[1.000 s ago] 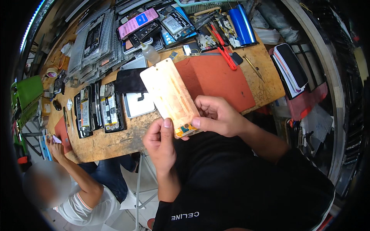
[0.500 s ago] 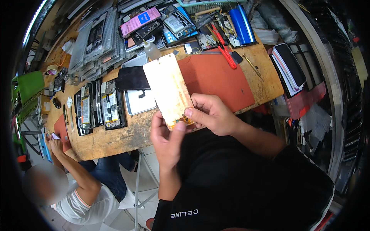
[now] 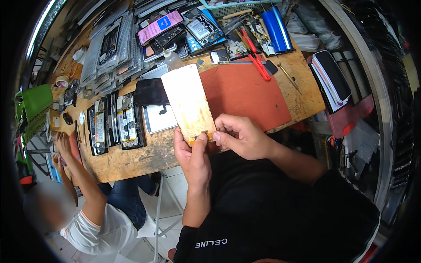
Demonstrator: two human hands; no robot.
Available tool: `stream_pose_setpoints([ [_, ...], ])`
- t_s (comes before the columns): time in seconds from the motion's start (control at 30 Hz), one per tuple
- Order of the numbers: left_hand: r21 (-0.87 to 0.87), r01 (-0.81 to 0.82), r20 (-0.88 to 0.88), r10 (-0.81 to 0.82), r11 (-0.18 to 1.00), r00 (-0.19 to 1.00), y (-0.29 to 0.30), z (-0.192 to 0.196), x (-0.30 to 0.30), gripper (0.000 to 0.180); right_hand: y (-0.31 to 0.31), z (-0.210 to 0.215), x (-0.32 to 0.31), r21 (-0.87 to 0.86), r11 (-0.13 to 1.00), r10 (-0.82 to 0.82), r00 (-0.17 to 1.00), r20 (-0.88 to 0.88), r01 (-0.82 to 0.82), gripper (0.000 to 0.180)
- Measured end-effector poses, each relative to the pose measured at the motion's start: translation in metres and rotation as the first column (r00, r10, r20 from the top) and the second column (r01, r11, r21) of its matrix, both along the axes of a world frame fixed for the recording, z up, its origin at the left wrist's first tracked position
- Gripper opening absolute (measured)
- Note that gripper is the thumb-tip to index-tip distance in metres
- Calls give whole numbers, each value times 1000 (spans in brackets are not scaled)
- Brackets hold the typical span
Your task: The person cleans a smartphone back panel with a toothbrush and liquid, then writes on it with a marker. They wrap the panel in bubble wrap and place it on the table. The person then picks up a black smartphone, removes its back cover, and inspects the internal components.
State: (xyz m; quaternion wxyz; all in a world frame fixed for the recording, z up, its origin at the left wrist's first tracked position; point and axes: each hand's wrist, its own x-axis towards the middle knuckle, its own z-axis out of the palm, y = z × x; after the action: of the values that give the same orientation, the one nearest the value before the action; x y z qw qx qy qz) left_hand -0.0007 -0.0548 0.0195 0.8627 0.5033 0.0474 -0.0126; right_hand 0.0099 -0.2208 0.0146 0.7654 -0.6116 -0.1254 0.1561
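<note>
A flat phone screen panel [image 3: 187, 98], its copper-toned back toward me and glaring white over most of it, is held up tilted above the bench edge. My left hand [image 3: 193, 158] pinches its lower end, thumb on the face near a small flex connector, fingers behind. At the lower right corner my right hand [image 3: 243, 136] is closed on the panel's edge with thumb and forefinger. Behind it lies a red-brown work mat [image 3: 245, 94]. Just left of the panel are a dark phone screen [image 3: 151, 91] and two opened phones with batteries [image 3: 127, 125] [image 3: 99, 127].
Red-handled pliers [image 3: 262, 68] and brass tweezers [image 3: 288, 79] lie right of the mat. A squeeze bottle [image 3: 173, 59], stacked phone parts [image 3: 114, 48] and a blue cylinder [image 3: 276, 30] crowd the back. A co-worker [image 3: 98, 223] sits at the left.
The panel has dropped slightly toward me, and my right hand has shifted a little down on its corner. The co-worker's one hand has lifted toward the bench.
</note>
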Motion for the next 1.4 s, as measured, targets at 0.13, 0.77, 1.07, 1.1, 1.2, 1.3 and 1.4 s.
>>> stream_pose_setpoints([
  [0.13, 86, 2, 16, -3, 996, 1000, 7, 0, 2, 40, -3, 1, 6, -70, 997, -23, 998, 61, 27, 9],
  [0.77, 139, 73, 11, -75, 988, 997, -18, 5, 13, 27, -34, 17, 3, -106, 974, -195, 979, 57, 200, 21],
  [1.07, 255, 214, 27, -228, 943, 973, -22, -12, 13, 25, -44, 0, 0, -199, 932, -285, 951, 121, 304, 19],
  [1.1, 216, 195, 87, -218, 957, 972, -23, -14, 13, 23, -44, -1, 1, -192, 935, -278, 952, 125, 298, 19],
  [1.2, 160, 231, 77, -246, 960, 966, -22, -18, 11, 24, -43, -3, 1, -164, 943, -268, 954, 132, 288, 17],
  [1.3, 184, 239, 73, -256, 953, 964, -21, -18, 8, 22, -42, -3, -3, -138, 945, -280, 951, 132, 297, 17],
  [1.4, 337, 163, 33, -185, 927, 982, -9, -15, 7, 22, -47, -6, -6, -148, 935, -302, 941, 150, 323, 17],
])
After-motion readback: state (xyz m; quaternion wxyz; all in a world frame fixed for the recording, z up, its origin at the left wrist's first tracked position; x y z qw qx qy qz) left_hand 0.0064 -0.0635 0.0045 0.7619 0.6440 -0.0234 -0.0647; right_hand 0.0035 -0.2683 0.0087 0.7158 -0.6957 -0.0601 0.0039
